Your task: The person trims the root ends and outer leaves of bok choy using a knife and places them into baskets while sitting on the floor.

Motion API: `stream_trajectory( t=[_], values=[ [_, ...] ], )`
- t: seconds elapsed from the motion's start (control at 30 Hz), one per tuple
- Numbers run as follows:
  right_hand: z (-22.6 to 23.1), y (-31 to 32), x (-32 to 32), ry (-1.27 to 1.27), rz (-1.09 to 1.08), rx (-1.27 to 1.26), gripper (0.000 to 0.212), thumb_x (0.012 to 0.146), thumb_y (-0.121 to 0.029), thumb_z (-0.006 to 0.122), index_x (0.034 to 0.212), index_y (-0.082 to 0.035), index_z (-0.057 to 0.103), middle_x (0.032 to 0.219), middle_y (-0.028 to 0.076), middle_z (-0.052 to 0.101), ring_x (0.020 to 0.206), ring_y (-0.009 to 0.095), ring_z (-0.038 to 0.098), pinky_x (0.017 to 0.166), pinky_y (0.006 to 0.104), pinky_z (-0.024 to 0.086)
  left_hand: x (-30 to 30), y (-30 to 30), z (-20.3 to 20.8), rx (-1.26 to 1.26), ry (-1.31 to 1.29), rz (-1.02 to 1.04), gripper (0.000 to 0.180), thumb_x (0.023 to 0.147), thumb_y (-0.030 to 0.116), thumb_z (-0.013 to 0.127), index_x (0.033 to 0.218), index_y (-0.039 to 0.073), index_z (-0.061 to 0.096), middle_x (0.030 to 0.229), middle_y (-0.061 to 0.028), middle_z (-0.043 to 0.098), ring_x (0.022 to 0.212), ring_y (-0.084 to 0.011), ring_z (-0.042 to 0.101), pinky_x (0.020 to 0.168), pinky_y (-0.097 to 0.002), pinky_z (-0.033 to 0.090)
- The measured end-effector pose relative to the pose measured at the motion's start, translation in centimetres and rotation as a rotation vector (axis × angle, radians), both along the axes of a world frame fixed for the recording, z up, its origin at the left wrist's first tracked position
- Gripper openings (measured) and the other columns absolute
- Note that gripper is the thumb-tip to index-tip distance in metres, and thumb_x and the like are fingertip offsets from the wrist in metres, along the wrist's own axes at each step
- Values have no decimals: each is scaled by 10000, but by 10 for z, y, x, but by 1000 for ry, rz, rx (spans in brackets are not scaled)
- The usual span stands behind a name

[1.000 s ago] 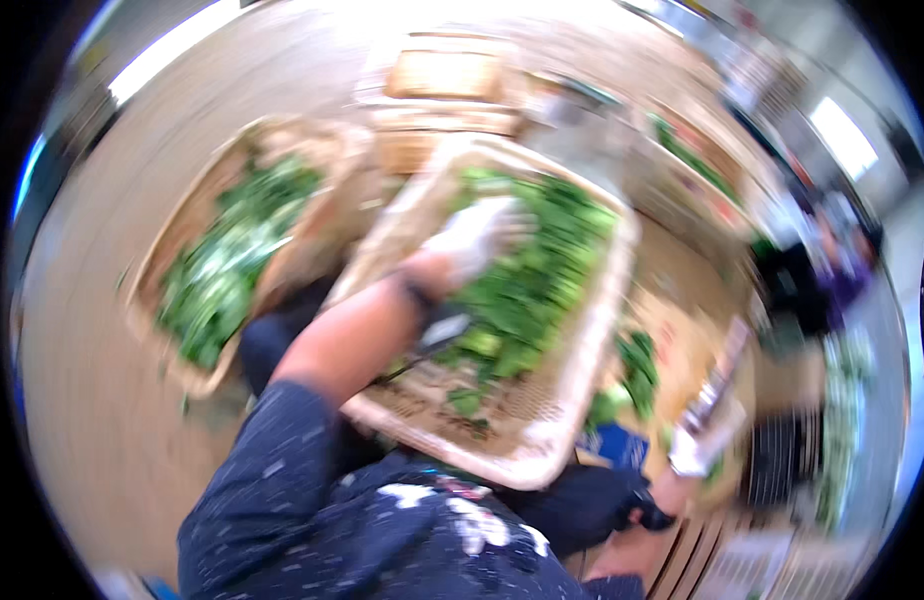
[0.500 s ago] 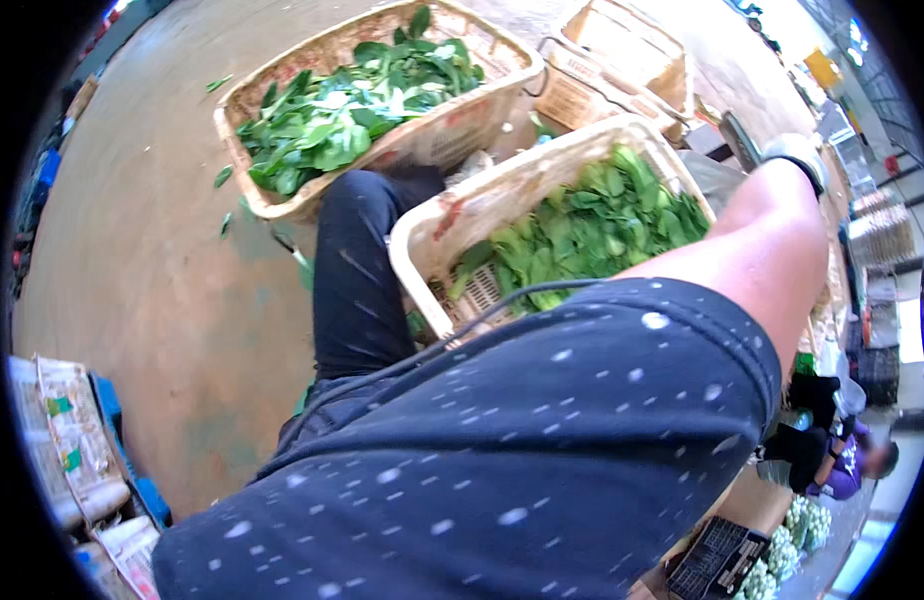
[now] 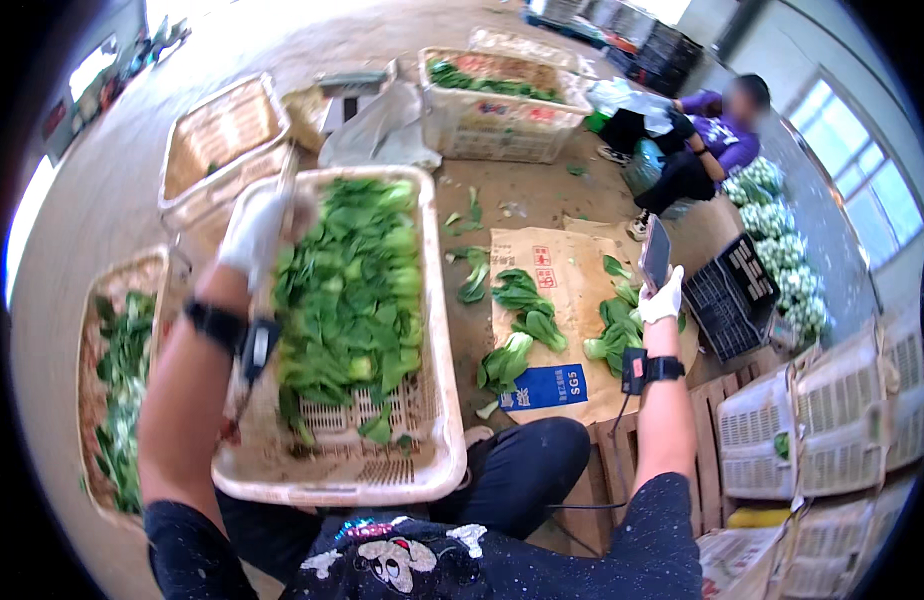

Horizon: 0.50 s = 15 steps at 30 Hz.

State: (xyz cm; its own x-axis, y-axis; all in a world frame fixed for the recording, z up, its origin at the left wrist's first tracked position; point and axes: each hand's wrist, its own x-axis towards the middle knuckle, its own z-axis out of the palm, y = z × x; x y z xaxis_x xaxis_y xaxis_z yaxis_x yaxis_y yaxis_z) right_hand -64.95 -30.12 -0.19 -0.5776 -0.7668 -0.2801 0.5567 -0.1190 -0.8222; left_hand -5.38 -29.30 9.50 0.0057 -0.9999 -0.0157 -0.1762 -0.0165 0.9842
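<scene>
Gauging nearness first, you have your gloved left hand (image 3: 257, 240) at the 11 o'clock corner of the cream plastic crate (image 3: 337, 493), and your gloved right hand (image 3: 662, 297) well apart from it toward 3 o'clock, above the brown paper sack (image 3: 587, 270). The packed bok choy (image 3: 352, 270) lies inside the crate, from 3 to 5 o'clock of your left hand, clearly the nearer of the two. The crate's long axis runs about 12 to 6; the paler stalks along its right side mostly face 3 o'clock.

Your left fingers are blurred; whether they are spread, pressed together or touching leaves cannot be told. Your right fingers are closed around a flat rectangular implement (image 3: 656, 250), which points up toward 12 o'clock; its exact kind cannot be confirmed. Just beside that hand, at 8 o'clock, a loose bok choy clump (image 3: 612, 335) lies on the sack, contact unconfirmed. Further loose heads (image 3: 522, 290) lie at 9 o'clock.

Markings noted: red framed characters (image 3: 543, 265) at the sack's 11 o'clock, and a blue label panel (image 3: 557, 388) with white lettering at its 7 o'clock. A far crate (image 3: 482, 135), at your 12 o'clock, bears red marks too small to read.
</scene>
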Motion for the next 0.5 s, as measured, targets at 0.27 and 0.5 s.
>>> stream_trajectory(
  t=[0.27, 0.5],
  values=[
    [-35, -68, -144, 169, -356, 304, 628, 876, -610, 403, 1121, -51, 555, 1105, 78, 586, 815, 253, 591, 586, 352, 490, -17, 118, -153, 498, 821, 358, 109, 782, 246, 567, 768, 139, 586, 757, -7, 611, 705, -149, 563, 655, -286, 445],
    [-38, -114, -118, 95, -427, 337, 621, 893, -585, 393, 1038, -13, 587, 951, 115, 616, 689, 263, 596, 524, 364, 484, -11, 159, -175, 705, 677, 487, 187, 768, 328, 562, 760, 145, 600, 827, -15, 640, 746, -184, 587, 661, -330, 448]
  ],
)
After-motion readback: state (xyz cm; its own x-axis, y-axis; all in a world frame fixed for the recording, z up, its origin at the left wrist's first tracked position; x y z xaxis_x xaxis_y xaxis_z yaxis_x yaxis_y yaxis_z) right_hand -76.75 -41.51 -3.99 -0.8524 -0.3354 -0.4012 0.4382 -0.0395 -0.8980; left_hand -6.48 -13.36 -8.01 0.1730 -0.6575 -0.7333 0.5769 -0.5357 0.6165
